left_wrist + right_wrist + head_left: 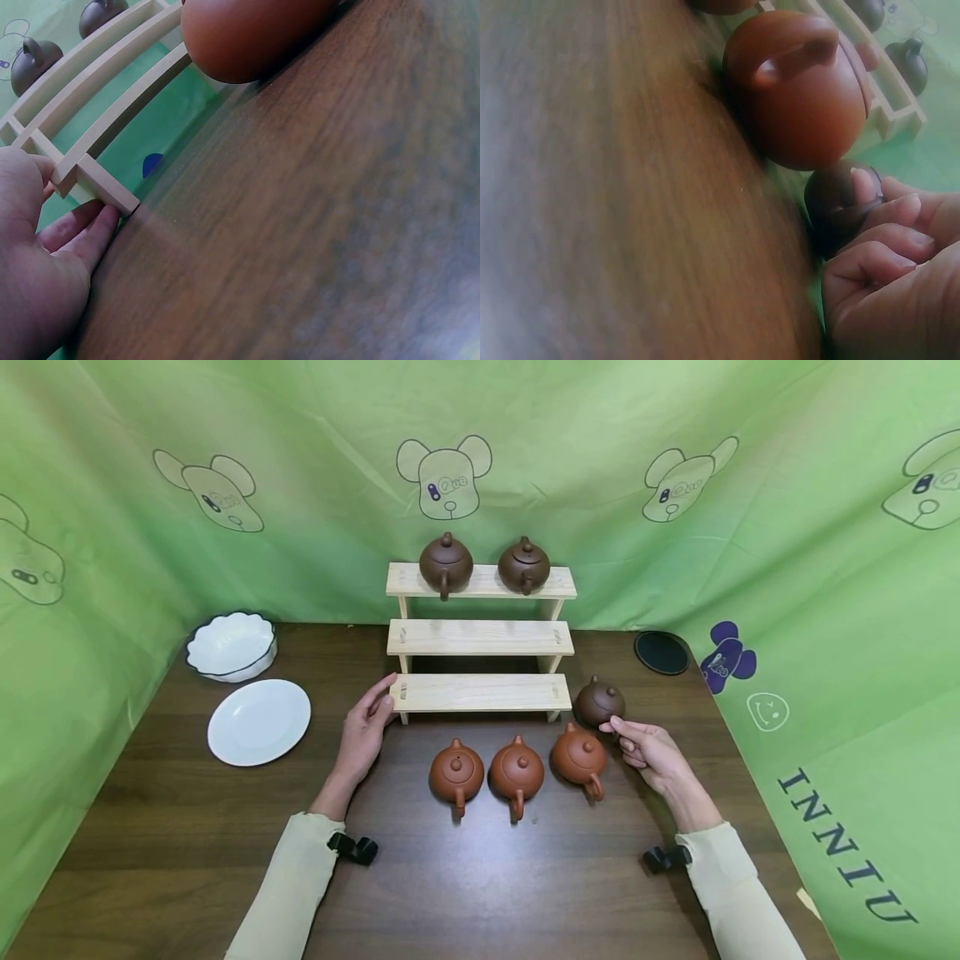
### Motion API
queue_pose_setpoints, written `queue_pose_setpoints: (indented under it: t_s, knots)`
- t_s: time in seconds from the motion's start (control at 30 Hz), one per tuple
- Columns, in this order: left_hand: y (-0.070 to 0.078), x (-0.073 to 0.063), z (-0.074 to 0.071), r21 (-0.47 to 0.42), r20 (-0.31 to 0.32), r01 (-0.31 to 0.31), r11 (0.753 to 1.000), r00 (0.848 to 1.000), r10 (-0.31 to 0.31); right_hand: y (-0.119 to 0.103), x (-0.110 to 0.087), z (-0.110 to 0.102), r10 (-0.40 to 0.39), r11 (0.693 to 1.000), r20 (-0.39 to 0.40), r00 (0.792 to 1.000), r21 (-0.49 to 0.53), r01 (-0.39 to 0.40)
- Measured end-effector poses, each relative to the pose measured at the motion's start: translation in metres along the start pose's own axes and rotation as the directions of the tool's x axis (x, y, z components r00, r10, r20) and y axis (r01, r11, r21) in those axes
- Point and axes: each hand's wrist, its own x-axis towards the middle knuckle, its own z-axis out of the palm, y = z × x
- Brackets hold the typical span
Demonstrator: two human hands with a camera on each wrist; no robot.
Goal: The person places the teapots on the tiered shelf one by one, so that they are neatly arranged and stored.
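Note:
My right hand (651, 753) pinches the handle of a dark brown teapot (599, 700) beside the lower right end of a three-step wooden display rack (480, 693). In the right wrist view, thumb and index finger meet at this dark teapot (829, 202), the other fingers curled into the palm. My left hand (362, 731) touches the left end of the rack's lowest step with fairly straight fingers. Two dark brown teapots (446, 564) (524, 566) stand on the top step. Before the rack are three reddish-brown teapots (457, 772) (517, 770) (578, 756), the rightmost close to the dark one.
A white scalloped bowl (232, 646) with a dark rim and a white plate (258, 722) lie at the left of the wooden table (465, 893). A black round coaster (662, 652) is at the back right. Green patterned cloth (322, 460) hangs around the table.

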Motion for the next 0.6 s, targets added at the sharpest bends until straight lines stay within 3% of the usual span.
queue_pose_setpoints:
  t_s: [0.17,0.6]
  knots:
    - [0.0057,-0.0007,0.0021,0.027,0.0,0.054,0.998,0.999,-0.054,-0.0005,-0.0014,0.0045,-0.004,0.998,-0.031,1.0,0.061,0.006]
    - [0.0049,-0.0001,0.0017,0.035,0.003,0.062,0.997,0.998,-0.062,-0.0055,-0.0095,0.0081,-0.081,0.987,-0.135,0.988,0.128,0.098]
